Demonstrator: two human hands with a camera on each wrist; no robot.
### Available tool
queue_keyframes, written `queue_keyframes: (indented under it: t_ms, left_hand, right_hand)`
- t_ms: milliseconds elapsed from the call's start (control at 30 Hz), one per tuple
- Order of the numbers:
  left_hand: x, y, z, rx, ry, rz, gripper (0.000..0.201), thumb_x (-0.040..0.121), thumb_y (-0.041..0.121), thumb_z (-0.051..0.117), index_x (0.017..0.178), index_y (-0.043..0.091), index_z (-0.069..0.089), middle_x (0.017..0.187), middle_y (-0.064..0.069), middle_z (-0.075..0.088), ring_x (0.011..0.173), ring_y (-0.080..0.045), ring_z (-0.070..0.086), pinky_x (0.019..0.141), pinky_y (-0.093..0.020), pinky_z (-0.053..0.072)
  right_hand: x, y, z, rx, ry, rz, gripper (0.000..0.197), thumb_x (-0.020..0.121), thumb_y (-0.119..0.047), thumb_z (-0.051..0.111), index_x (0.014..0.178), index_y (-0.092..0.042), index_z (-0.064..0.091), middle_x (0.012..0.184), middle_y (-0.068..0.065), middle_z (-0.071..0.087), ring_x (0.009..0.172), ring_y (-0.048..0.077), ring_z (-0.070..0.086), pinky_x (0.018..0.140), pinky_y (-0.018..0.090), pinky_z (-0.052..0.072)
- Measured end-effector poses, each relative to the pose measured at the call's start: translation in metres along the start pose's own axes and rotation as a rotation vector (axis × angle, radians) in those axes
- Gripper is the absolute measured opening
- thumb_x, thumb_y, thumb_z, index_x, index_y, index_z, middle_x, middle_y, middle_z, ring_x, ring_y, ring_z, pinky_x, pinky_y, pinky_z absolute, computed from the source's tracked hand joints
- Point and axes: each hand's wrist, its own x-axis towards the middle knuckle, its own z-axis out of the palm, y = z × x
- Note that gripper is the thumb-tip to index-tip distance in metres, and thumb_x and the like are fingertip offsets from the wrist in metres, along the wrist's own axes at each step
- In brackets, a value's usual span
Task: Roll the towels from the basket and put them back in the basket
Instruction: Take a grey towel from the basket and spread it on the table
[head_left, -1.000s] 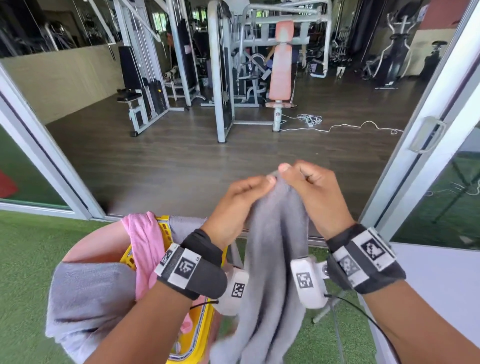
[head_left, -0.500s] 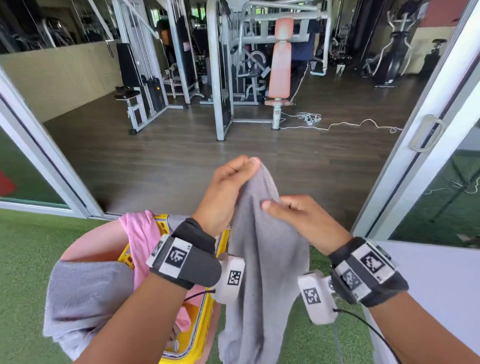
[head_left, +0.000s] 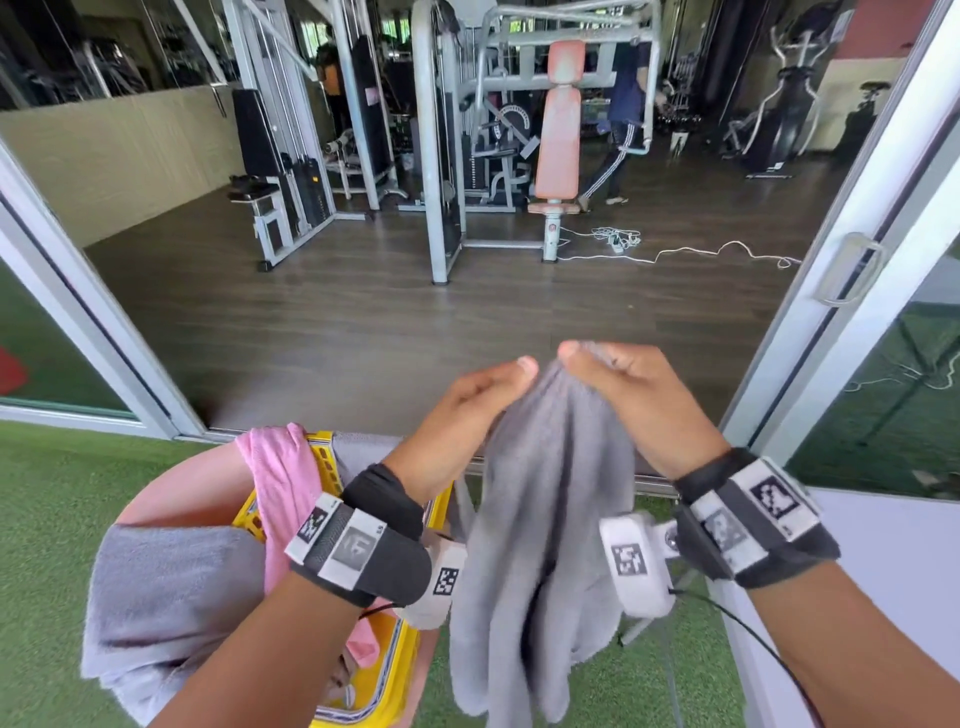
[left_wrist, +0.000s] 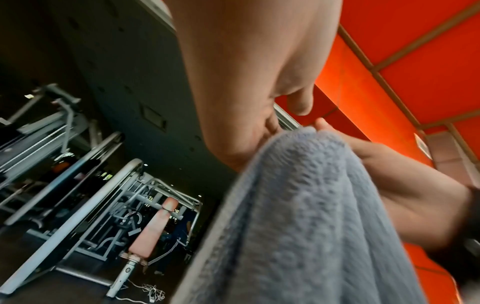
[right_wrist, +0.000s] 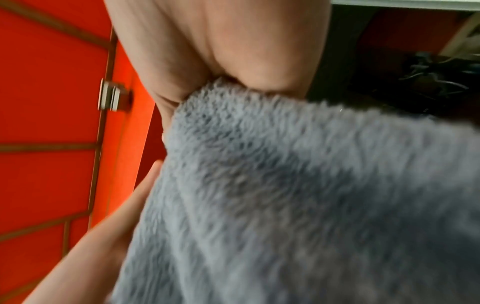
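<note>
no readable writing shows, only black-and-white square markers on the wrist bands. beyond an open sliding door lies a gym with dark wood flooring, a weight machine with an orange pad and a white cable; green turf is underfoot. the yellow basket at lower left holds a pink towel and a grey one draped over its edge. the left hand and right hand both pinch the top of a hanging grey towel, close together beside the basket
</note>
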Motion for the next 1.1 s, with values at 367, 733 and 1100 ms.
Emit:
queue_keyframes:
  t_ms: [367, 733, 1100]
  left_hand:
    - [0.008, -0.005, 0.002, 0.094, 0.118, 0.042, 0.039, 0.092, 0.042, 0.057, 0.097, 0.004, 0.066, 0.098, -0.004, 0.065, 0.096, -0.015, 0.057, 0.092, -0.036, 0.044]
    - [0.005, -0.004, -0.002, -0.019, 0.111, 0.074, 0.030, 0.094, 0.035, 0.056, 0.097, 0.007, 0.067, 0.096, -0.006, 0.064, 0.094, -0.017, 0.056, 0.090, -0.037, 0.046]
    - [0.000, 0.012, 0.000, 0.055, -0.037, 0.042, 0.027, 0.101, 0.023, 0.045, 0.094, 0.014, 0.069, 0.095, 0.000, 0.066, 0.093, -0.013, 0.059, 0.089, -0.029, 0.048]
  right_hand:
    - [-0.003, -0.004, 0.006, 0.005, 0.068, -0.071, 0.037, 0.089, -0.040, 0.063, 0.064, -0.013, 0.061, 0.069, -0.012, 0.052, 0.068, 0.002, 0.044, 0.066, 0.025, 0.037]
    - [-0.003, 0.001, 0.012, 0.008, 0.026, -0.005, 0.037, 0.090, -0.035, 0.062, 0.072, -0.003, 0.065, 0.074, 0.001, 0.058, 0.071, 0.009, 0.048, 0.068, 0.029, 0.041]
    - [-0.005, -0.007, 0.015, -0.060, -0.040, -0.026, 0.043, 0.090, -0.042, 0.061, 0.063, -0.009, 0.056, 0.064, -0.003, 0.050, 0.064, 0.007, 0.043, 0.059, 0.028, 0.036]
